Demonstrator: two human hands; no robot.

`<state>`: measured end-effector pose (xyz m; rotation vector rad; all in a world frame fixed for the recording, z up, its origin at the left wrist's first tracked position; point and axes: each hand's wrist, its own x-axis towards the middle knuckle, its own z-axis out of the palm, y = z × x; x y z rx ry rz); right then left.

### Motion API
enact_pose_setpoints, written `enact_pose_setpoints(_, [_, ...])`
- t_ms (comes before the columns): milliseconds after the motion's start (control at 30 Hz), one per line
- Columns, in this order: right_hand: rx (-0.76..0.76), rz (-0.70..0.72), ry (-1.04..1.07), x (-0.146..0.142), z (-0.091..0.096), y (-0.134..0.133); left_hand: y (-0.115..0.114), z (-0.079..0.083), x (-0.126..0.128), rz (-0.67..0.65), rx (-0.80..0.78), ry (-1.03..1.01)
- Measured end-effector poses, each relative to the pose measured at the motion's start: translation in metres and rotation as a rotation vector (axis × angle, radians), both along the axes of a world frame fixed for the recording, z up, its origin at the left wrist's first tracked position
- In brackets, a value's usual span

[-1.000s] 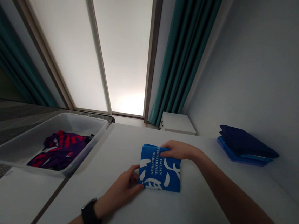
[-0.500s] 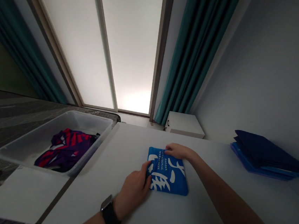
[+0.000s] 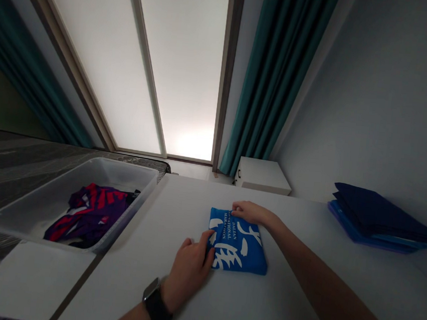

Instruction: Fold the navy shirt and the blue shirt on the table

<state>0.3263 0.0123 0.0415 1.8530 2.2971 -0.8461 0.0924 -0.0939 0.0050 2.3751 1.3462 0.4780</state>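
A blue T-shirt, folded into a compact square, lies flat on the white table. White characters and the words "Dalian International Marathon" show on its upper face. At its left edge, my left hand has its fingers closed on the cloth; a black watch is on that wrist. My right hand pinches the far edge of the shirt, with some fingertips hidden beneath the hand.
A clear plastic bin at the left holds a crumpled purple and red garment. Folded dark and bright blue clothes are stacked at the right by the wall. A white cabinet stands beyond the table.
The view has shifted slightly. Both hands stay at the same edges of the shirt, which keeps its folded shape; the right hand's fingers have moved a little.
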Motion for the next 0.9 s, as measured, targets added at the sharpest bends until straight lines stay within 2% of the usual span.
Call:
enact_pose_setpoints(167, [0.172, -0.161, -0.080, -0.002, -0.012, -0.009, 0.001, -0.006, -0.001, -0.018, 0.021, -0.021])
enact_pose_setpoints(300, [0.281, -0.163, -0.209, -0.005, -0.020, -0.014, 0.000, -0.007, -0.002, -0.028, 0.016, -0.026])
enact_pose_setpoints(400, [0.297, -0.157, -0.242, -0.007, -0.022, -0.014, 0.006, 0.000, -0.006, -0.026, -0.039, -0.038])
enact_pose_setpoints(500, [0.305, -0.158, -0.239, -0.008, -0.024, -0.014, 0.030, 0.012, -0.009, 0.037, -0.091, -0.093])
enact_pose_setpoints(600, [0.321, -0.172, -0.239, -0.009, -0.024, -0.015, 0.069, 0.020, -0.005, 0.056, -0.019, -0.150])
enact_pose_setpoints(700, [0.334, -0.182, -0.239, -0.010, -0.023, -0.017, 0.104, 0.018, 0.007, -0.001, -0.033, -0.137])
enact_pose_setpoints(800, [0.350, -0.195, -0.241, -0.010, -0.023, -0.018, 0.120, 0.011, 0.020, -0.039, -0.015, -0.023])
enact_pose_setpoints(900, [0.357, -0.204, -0.241, -0.011, -0.024, -0.018, 0.121, 0.004, 0.027, 0.007, 0.030, 0.041])
